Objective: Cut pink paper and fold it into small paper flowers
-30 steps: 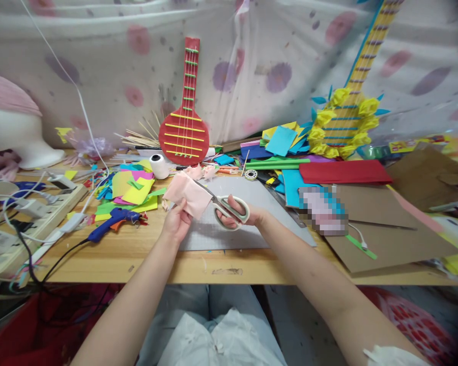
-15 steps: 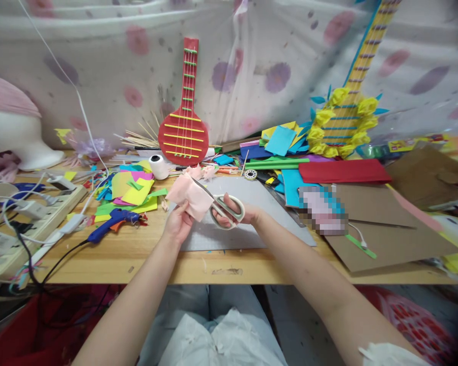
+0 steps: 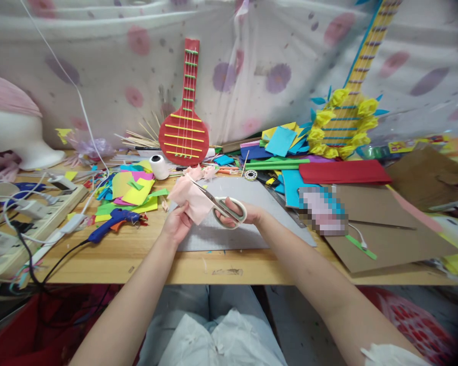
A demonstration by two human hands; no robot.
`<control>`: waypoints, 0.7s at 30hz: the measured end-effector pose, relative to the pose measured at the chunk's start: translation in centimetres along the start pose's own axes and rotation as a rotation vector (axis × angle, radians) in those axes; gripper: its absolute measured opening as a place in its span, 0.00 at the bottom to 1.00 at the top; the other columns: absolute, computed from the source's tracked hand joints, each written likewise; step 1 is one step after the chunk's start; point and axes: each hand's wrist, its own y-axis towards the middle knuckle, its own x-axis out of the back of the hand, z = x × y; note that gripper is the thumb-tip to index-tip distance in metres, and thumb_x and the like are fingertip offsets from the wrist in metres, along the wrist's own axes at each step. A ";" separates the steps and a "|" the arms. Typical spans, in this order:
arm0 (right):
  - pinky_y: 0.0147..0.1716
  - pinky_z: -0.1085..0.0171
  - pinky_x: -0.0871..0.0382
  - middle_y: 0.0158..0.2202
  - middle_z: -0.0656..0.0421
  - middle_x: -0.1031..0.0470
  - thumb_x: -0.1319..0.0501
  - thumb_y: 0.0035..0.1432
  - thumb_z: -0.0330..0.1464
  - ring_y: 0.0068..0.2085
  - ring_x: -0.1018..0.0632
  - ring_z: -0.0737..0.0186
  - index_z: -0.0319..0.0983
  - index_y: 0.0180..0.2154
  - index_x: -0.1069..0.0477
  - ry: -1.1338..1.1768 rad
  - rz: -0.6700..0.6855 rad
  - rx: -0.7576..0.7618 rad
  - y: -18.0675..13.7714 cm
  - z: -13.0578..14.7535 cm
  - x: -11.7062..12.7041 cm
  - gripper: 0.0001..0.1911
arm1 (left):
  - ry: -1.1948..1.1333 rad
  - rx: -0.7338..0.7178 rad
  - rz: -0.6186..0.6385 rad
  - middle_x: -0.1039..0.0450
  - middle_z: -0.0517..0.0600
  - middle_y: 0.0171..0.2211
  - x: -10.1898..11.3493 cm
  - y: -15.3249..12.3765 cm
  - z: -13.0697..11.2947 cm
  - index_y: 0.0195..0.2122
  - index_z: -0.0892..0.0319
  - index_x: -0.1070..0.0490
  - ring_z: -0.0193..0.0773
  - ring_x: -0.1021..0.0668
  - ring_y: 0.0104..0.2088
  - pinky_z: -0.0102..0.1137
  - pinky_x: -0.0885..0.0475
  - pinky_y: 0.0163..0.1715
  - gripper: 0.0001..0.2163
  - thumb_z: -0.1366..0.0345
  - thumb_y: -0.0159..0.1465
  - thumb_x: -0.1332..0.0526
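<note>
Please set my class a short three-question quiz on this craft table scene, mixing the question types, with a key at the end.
1. True or false: the left hand holds a piece of pink paper.
2. How does the right hand hold the scissors? A. with fingers through the handles; B. by the blades; C. flat under the palm.
3. Fill in: the blue glue gun lies on the table to the ___ of the left hand.
Key: 1 true; 2 A; 3 left.
</note>
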 end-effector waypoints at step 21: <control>0.14 0.73 0.49 0.21 0.63 0.38 0.52 0.43 0.63 0.19 0.36 0.74 0.34 0.26 0.40 -0.282 -0.051 0.002 -0.6 0.7 -0.5 0.35 | 0.164 -0.007 -0.097 0.23 0.50 0.34 -0.5 -0.4 1.7 0.36 0.63 0.28 0.34 0.22 0.32 0.26 0.27 0.33 0.10 0.75 0.52 0.39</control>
